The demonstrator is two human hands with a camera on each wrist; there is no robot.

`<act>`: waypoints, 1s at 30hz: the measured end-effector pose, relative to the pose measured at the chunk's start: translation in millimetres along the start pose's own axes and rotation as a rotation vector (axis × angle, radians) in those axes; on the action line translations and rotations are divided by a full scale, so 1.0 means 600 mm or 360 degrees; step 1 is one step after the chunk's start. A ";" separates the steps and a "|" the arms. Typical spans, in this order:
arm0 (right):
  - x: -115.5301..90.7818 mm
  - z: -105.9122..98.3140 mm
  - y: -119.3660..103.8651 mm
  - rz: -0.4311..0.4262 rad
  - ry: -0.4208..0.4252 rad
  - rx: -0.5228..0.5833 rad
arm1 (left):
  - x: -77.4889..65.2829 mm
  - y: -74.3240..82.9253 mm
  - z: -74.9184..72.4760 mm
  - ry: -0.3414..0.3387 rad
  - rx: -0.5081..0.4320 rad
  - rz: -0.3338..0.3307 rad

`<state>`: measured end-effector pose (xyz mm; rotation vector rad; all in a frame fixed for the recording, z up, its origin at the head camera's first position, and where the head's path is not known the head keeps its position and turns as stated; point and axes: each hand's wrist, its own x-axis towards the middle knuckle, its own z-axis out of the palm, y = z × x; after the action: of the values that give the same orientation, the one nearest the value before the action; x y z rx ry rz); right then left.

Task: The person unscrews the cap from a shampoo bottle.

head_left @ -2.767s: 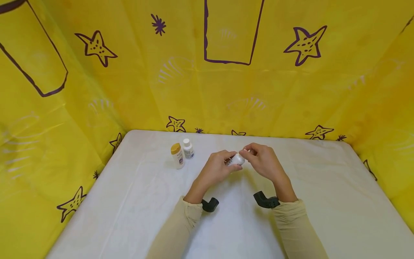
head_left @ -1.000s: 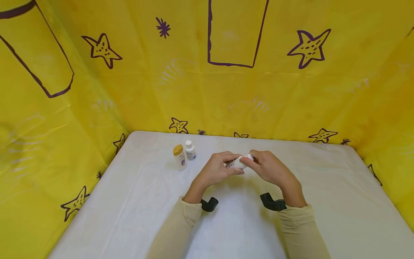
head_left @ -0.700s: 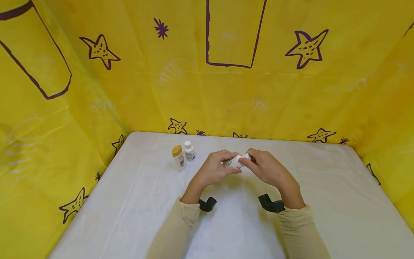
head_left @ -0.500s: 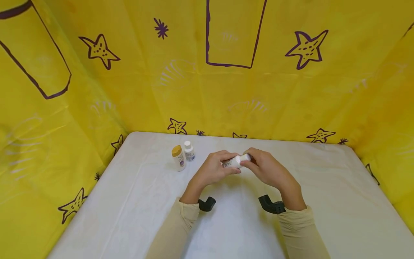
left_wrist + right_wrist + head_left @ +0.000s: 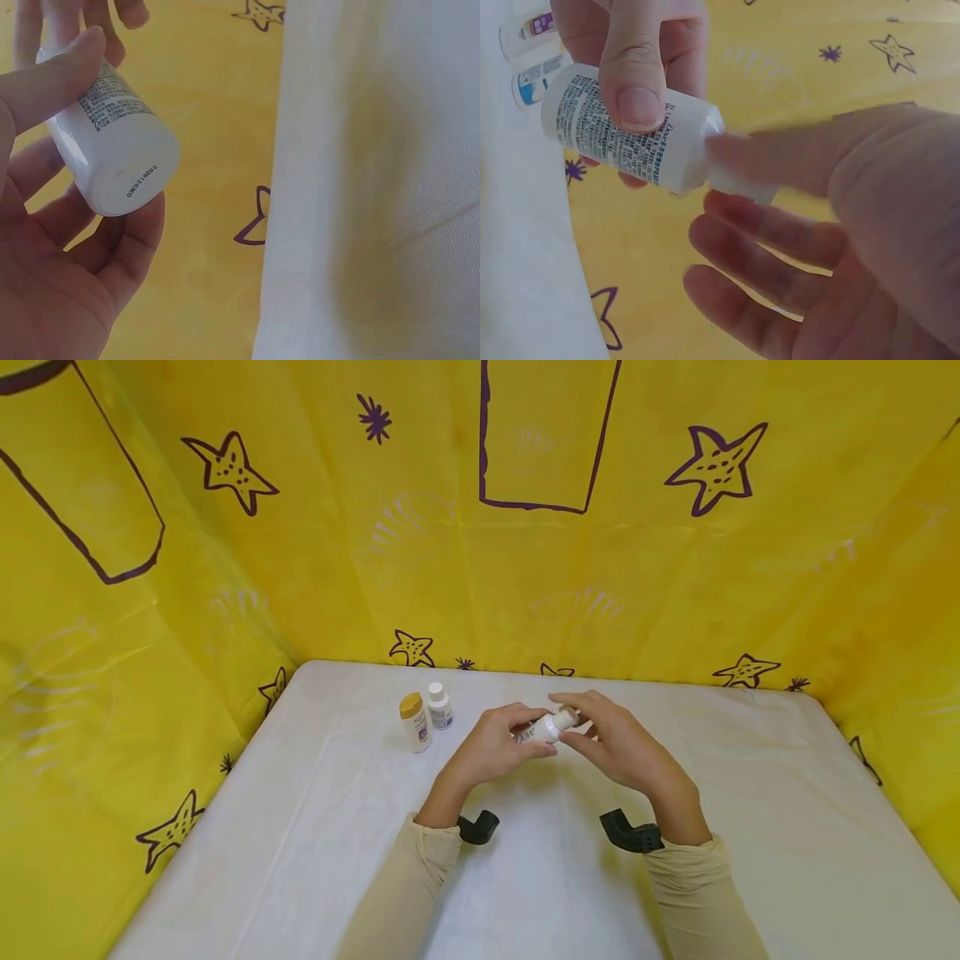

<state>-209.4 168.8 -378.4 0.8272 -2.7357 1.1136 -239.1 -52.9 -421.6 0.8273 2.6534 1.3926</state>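
Note:
My left hand [image 5: 498, 745] grips a small white Dove bottle [image 5: 538, 731] around its body, raised off the table and tilted with its cap end to the right. The left wrist view shows its round base and printed label [image 5: 112, 97]. My right hand [image 5: 611, 739] is at the cap end, thumb against the white cap [image 5: 564, 719] and the other fingers spread around it. Close up in the right wrist view, the thumb [image 5: 780, 157] is blurred and covers part of the cap [image 5: 742, 185], while the fingers [image 5: 757, 277] lie loosely below.
A cream bottle with a gold cap [image 5: 415, 722] and a white bottle with a white cap [image 5: 440, 707] stand side by side at the back left. A white cloth covers the table [image 5: 315, 843]. Yellow curtains [image 5: 322, 560] with sea drawings enclose the back and sides.
The right fingers, earlier pinching the cap, have loosened and spread, with the index finger lifted. The cap has come more into view. The left hand keeps its grip on the bottle.

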 end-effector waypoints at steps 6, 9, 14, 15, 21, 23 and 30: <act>0.001 -0.001 0.002 0.0254 0.0070 -0.0019 | -0.001 -0.005 0.002 0.0018 0.0004 -0.0010; 0.002 -0.003 0.002 0.0293 0.0150 -0.0084 | 0.000 -0.005 0.004 0.0018 -0.0043 -0.0016; 0.004 -0.004 0.002 0.0287 0.0215 -0.0105 | 0.000 -0.003 0.006 -0.0007 -0.0063 -0.0029; 0.005 -0.003 0.002 0.0271 0.0232 -0.0103 | 0.000 -0.002 0.005 -0.0013 -0.0063 -0.0030; 0.006 0.001 0.006 0.0128 0.0353 -0.0105 | 0.000 0.000 0.004 -0.0016 -0.0038 -0.0022; 0.006 0.003 0.008 0.0091 0.0375 -0.0095 | 0.000 0.000 0.005 -0.0014 -0.0034 -0.0012; 0.005 0.004 0.011 0.0030 0.0336 -0.0019 | 0.001 0.000 0.004 -0.0028 -0.0043 -0.0021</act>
<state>-215.1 170.0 -383.6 0.6429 -2.5788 1.1172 -238.9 -50.9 -422.5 0.8141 2.6163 1.4077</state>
